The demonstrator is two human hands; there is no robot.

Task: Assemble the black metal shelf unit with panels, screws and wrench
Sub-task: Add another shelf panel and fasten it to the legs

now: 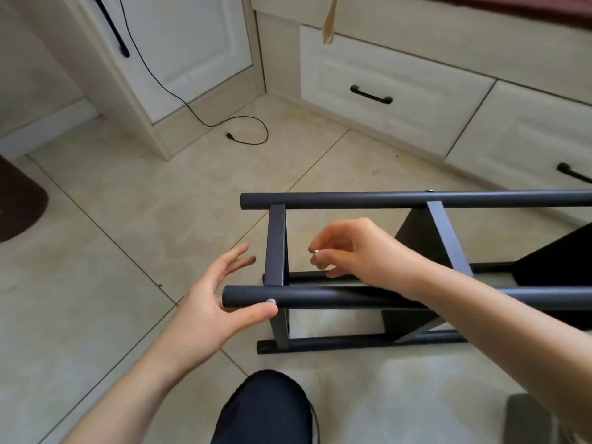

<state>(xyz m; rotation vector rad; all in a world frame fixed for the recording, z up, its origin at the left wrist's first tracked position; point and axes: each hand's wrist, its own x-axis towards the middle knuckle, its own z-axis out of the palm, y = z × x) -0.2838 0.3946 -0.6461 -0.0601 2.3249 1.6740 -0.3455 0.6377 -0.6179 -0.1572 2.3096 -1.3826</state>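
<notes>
The black metal shelf unit [416, 200] lies on its side on the tiled floor, its round posts running left to right and flat panels [276, 245] standing between them. My left hand [211, 302] is open at the end of the near upper post [320, 298], thumb under it beside a small silver screw head [271, 301]. My right hand [352, 248] reaches over that post into the frame and pinches a small silver screw [315, 251] between thumb and fingertips, just right of the end panel.
White cabinets with black drawer handles [371, 95] stand behind the shelf. A black cable [246, 133] trails on the floor at the back. A dark mat [19, 200] lies far left. My knee [266, 408] is at the bottom centre.
</notes>
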